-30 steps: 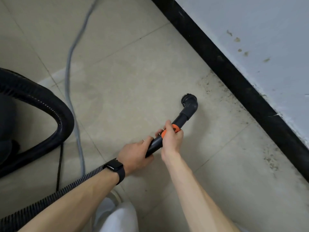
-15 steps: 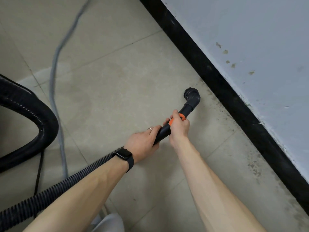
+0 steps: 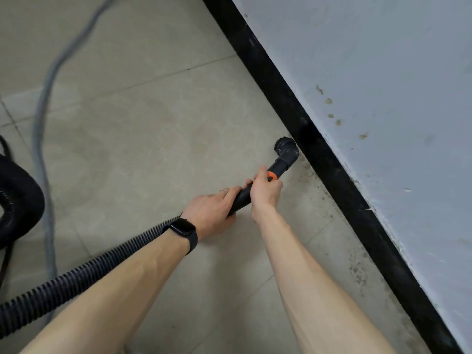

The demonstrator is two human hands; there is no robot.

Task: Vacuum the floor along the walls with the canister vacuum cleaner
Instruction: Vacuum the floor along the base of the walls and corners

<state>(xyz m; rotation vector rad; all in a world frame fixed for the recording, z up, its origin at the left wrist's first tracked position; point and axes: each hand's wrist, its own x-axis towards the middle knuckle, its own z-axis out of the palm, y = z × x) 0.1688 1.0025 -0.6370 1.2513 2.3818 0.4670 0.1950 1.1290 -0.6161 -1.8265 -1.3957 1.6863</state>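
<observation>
Both hands — left hand, right hand — clamped on wand; brush ahead, beside baseboard. Risk: hose behind tugs, brush skips dirt.

- A pale grey painted wall, speckled with small brown marks, is filling the upper right.
- A glossy black skirting strip is running diagonally along its foot.
- Beige stone-look floor tiles are showing dark grime beside the skirting.
</observation>
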